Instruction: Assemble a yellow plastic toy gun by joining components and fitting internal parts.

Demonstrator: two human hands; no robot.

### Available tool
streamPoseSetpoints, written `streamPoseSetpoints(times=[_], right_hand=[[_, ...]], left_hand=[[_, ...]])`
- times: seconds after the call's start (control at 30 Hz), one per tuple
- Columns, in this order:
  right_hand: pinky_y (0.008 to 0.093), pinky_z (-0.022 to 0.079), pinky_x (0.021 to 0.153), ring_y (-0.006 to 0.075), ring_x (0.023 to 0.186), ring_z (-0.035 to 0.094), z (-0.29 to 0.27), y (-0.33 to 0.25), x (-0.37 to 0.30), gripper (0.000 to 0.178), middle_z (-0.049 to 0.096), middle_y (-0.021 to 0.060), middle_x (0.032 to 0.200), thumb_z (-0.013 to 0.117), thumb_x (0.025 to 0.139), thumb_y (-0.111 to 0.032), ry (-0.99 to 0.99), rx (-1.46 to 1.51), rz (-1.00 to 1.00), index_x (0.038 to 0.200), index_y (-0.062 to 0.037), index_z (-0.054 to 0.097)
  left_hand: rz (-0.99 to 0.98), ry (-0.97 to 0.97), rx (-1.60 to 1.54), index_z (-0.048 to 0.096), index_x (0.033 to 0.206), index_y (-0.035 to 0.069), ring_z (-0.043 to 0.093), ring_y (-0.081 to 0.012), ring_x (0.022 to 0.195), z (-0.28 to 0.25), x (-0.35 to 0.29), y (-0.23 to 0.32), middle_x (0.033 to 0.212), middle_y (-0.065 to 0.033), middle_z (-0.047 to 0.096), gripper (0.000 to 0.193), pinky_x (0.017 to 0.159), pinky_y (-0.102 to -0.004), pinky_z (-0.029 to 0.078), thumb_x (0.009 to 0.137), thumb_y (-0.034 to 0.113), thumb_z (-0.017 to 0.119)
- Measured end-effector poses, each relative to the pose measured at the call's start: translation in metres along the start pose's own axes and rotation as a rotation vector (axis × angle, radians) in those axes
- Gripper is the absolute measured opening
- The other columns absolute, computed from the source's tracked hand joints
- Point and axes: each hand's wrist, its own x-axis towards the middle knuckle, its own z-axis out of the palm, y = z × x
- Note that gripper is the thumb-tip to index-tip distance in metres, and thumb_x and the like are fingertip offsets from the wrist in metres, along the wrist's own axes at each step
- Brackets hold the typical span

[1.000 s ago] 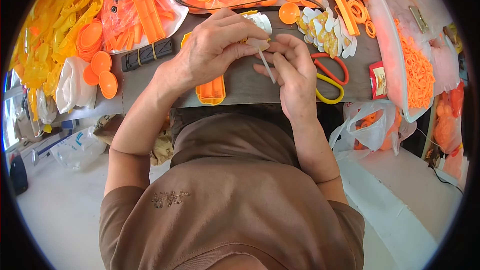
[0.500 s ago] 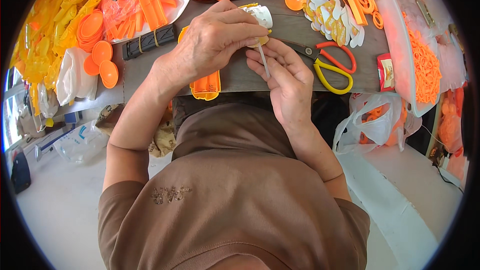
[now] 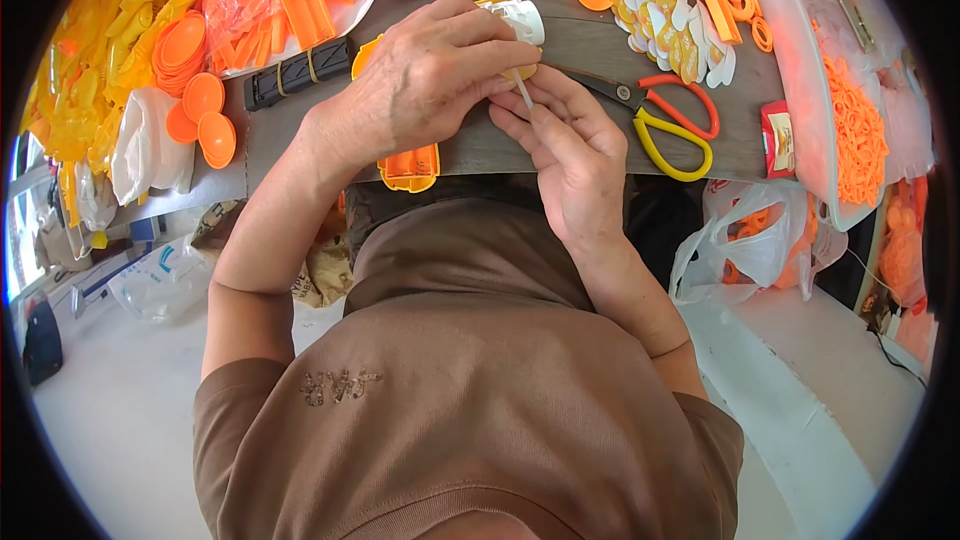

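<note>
Over the table, my left hand (image 3: 425,70) is closed, with its fingertips on a small yellow piece (image 3: 527,71). Close against it, my right hand (image 3: 577,155) pinches a thin whitish stick (image 3: 522,90), whose upper end meets the yellow piece. Beyond my left fingers lies a white rounded part (image 3: 522,18) with a yellow edge. Partly under my left hand and wrist is an orange plastic housing (image 3: 410,168), which shows a yellow edge above the hand. To the right of my right hand rest scissors (image 3: 675,130) with one red and one yellow handle.
Yellow plastic parts (image 3: 110,50) heap at the far left, near orange discs (image 3: 216,140). A black bar (image 3: 297,78) with bands lies behind my left forearm. White-and-gold leaf-shaped pieces (image 3: 675,30), a red packet (image 3: 777,140) and a bin edge (image 3: 800,60) stand right.
The stick shows less of its length below the yellow piece, and my right fingers sit nearer its upper end. The view has shifted slightly; the hands stay together.
</note>
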Motion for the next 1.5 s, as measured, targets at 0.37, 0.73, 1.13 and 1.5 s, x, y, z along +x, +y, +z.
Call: streamPoseSetpoints(times=[0.37,0.73,1.13,1.5], right_hand=[[0.04,0.046,0.097,0.0274,0.111,0.057,0.001,0.0,0.0,0.034,0.055,0.0191,0.121,0.042,0.093,0.0,-0.027,-0.037,-0.016,0.126,0.0073,0.046],[0.0397,0.042,0.101,0.0265,0.116,0.053,-0.002,0.003,0.0,0.04,0.052,0.0183,0.127,0.043,0.091,0.002,-0.083,-0.003,-0.03,0.13,0.0078,0.043],[0.0377,0.046,0.096,0.0256,0.111,0.057,-0.006,-0.008,0.005,0.037,0.056,0.0159,0.121,0.047,0.091,-0.002,-0.061,-0.085,0.064,0.127,0.0087,0.046],[0.029,0.054,0.074,0.0187,0.088,0.064,-0.007,-0.05,-0.009,0.03,0.06,0.0114,0.106,0.06,0.085,0.0,-0.024,-0.937,-0.107,0.115,0.0046,0.055]], left_hand=[[-0.13,0.109,-0.108,0.069,0.099,0.007,0.061,-0.0263,0.086,0.003,-0.003,-0.002,0.093,-0.0085,0.063,0.024,0.074,-0.0348,0.051,0.075,0.005,0.067],[-0.145,0.092,-0.115,0.069,0.095,0.005,0.06,-0.0264,0.085,0.002,-0.003,-0.002,0.091,-0.0082,0.065,0.022,0.073,-0.0347,0.051,0.073,0.004,0.067],[-0.036,0.047,-0.035,0.067,0.1,0.002,0.058,-0.028,0.086,-0.001,-0.005,0.005,0.099,-0.0098,0.064,0.031,0.075,-0.0359,0.05,0.07,0.003,0.071],[-0.32,0.312,0.079,0.065,0.106,0.002,0.056,-0.0332,0.106,-0.03,-0.059,0.018,0.117,-0.0153,0.06,0.04,0.089,-0.0403,0.047,0.068,0.009,0.076]])
